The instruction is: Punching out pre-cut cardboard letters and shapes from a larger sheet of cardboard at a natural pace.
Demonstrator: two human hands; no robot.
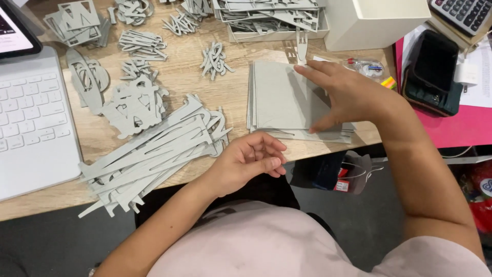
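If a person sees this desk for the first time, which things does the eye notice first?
First, the right hand pressing on a stack of grey card sheets at the middle of the wooden desk. Next, the big heap of grey cut-out strips at the front edge, beside the loosely curled left hand. A white keyboard lies far left.

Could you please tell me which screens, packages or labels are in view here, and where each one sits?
Tablet screen: top left corner, dark frame, lit pale display.
Phone: right, black screen, dark case.
Calculator: top right corner, grey keys.
White box: top centre-right, plain.
Red-labelled package: under table edge, partly hidden.
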